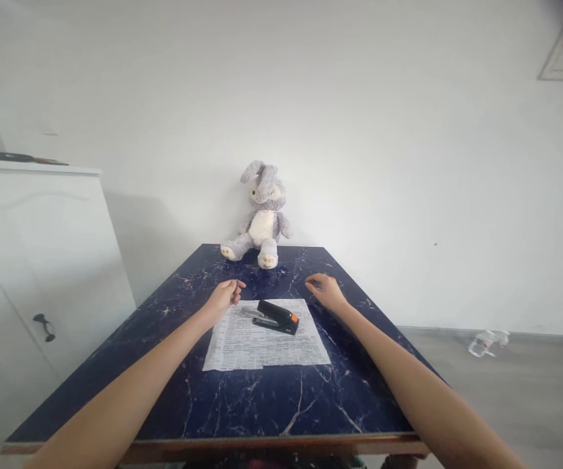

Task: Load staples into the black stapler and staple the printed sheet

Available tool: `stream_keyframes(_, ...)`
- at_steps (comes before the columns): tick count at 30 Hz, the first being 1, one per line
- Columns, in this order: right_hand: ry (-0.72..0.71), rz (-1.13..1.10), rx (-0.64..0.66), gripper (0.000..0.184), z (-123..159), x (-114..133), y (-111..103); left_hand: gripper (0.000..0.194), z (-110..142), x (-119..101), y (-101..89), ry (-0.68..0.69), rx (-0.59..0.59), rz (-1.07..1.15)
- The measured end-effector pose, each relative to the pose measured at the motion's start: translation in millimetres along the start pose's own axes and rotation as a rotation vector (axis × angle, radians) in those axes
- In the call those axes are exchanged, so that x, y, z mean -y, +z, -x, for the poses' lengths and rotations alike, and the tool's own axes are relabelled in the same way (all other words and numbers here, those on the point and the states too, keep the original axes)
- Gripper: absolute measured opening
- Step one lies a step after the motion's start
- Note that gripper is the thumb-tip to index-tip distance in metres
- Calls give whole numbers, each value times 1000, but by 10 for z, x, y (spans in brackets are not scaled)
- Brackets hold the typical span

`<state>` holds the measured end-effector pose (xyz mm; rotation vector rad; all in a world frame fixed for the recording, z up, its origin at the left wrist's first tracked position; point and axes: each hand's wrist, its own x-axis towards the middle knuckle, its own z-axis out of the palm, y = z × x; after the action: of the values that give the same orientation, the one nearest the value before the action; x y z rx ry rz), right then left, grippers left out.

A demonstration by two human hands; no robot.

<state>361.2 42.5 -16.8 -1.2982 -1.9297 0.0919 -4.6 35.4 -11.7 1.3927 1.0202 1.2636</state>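
A black stapler (275,318) with an orange patch lies on a sheet of printed newspaper (266,355), its upper arm raised from the base at the left end. My left hand (223,296) is closed at the sheet's upper left corner. Something small and dark seems to show at its fingertips, too small to name. Beyond the upper right corner, my right hand (328,290) hovers with thumb and fingers drawn together in a pinch. Whatever it may hold is hidden. Neither hand touches the stapler.
A grey plush rabbit (262,225) sits at the far end of the dark blue marbled table (272,410), against the white wall. To the left stands a white cabinet (42,254) with a dark handle. Clear plastic items (487,342) lie on the floor at right.
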Motion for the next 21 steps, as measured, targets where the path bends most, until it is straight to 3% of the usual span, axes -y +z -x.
stream_keyframes(4,-106,-371,294,42,53,477,-10,47,23,-14,6,123,96,-160)
stream_keyframes(8,-243,-366,545,65,149,851,20,39,86,-59,35,267,224,-425)
stream_keyframes(10,-323,-285,577,67,197,941,65,35,117,-72,51,311,270,-511)
stream_keyframes(16,-378,-95,588,35,249,984,188,21,147,-78,75,392,335,-621)
stream_keyframes(21,-378,-108,583,40,244,949,209,19,155,-54,101,400,419,-646)
